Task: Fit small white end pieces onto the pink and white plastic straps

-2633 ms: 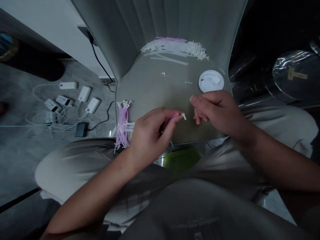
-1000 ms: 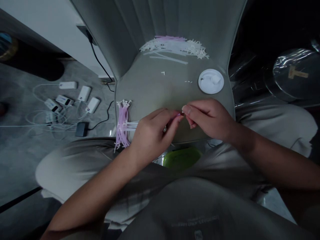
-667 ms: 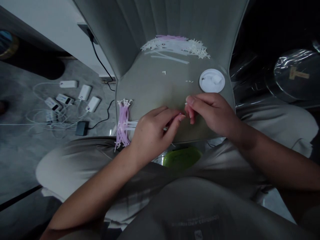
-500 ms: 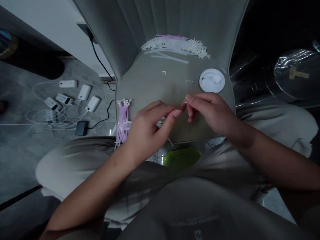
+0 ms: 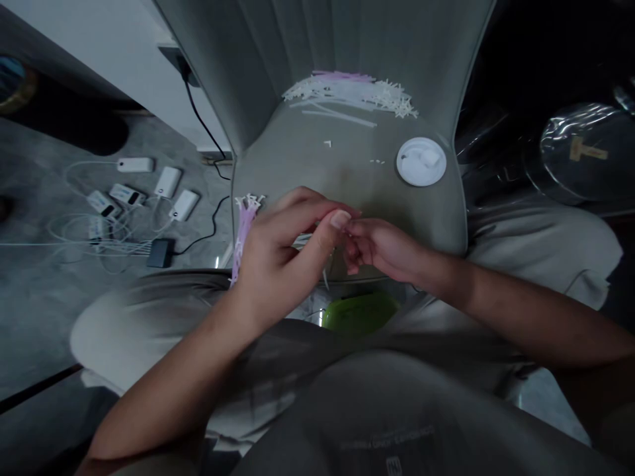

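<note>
Room: a grey pleated chair back (image 5: 317, 39) rises behind a grey upholstered seat (image 5: 347, 178), with the person's beige trousers (image 5: 546, 251) at its near edge.
Floor, left of the seat: grey floor (image 5: 44, 317) carrying four white power banks (image 5: 167, 182), several smaller white devices, tangled white cables (image 5: 74, 231) and a black adapter (image 5: 159, 253) with a black cord (image 5: 198, 112).
Right of the seat: a dark, shiny plastic-wrapped object (image 5: 580, 142) with a tan cross-shaped mark.
Near edge of the seat: a green dish (image 5: 360, 312) sits below it, between the person's legs.
Far edge of the seat: a loose pile of thin white and pink plastic strips (image 5: 352, 89), many with small T-shaped ends, lies against the chair back.
Far right corner of the seat: a round white lid (image 5: 421, 162) holds a few white bits.
Middle of the seat: tiny white pieces (image 5: 377, 160) lie well apart from the hands.
Left edge of the seat: a bundle of pink and white strips (image 5: 243, 231) lies partly behind the left hand.
Hands: together above the near half of the seat, the left hand (image 5: 282, 251) and right hand (image 5: 381, 250) meeting at the fingertips (image 5: 340, 219).
Held item: hidden by the fingers; cannot tell what they pinch, though thin white strips (image 5: 302, 241) show beneath the left hand.
</note>
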`<state>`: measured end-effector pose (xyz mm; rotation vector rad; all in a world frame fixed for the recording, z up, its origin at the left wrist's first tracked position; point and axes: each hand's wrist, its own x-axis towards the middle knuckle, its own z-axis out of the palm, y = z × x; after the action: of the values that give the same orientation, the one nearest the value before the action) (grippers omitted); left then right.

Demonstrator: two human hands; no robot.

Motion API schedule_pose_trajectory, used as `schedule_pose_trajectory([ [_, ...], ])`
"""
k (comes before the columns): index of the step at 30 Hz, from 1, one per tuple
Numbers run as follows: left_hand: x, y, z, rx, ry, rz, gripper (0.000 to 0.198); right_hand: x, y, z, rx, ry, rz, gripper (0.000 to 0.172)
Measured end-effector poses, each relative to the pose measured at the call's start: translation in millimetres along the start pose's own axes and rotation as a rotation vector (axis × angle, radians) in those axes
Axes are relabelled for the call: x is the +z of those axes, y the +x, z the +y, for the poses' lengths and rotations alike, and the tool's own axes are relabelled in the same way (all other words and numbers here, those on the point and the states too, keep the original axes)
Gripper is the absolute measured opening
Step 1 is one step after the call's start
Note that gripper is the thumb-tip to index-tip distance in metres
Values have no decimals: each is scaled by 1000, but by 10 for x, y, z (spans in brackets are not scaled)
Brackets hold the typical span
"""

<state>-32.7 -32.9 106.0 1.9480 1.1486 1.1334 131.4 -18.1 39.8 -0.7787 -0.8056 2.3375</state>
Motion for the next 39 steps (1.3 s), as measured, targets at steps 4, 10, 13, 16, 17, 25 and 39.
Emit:
schedule_pose_trajectory([
  [4,6,-13,1,-18,-103,1,18,13,-1,-63,56,85,-74,27],
  [10,21,-26,-43,-52,-322,-57,23,44,-11,-145,72,187,-42,29],
  [13,30,-24,-48,1,-347,-74,23,23,-9,-162,35,173,-30,30],
  [16,31,-12,-7,-43,-313,-72,21,4,-10,-183,0,133,24,32],
  [17,29,-7,7,-69,-307,-67,21,3,-13,-196,-9,112,52,33],
  [25,-14,47,-235,-258,-260,121,22,59,-95,-333,-65,-71,160,42],
  [39,1,77,-281,-54,43,-280,20,40,-182,-454,-49,-125,-56,46],
])
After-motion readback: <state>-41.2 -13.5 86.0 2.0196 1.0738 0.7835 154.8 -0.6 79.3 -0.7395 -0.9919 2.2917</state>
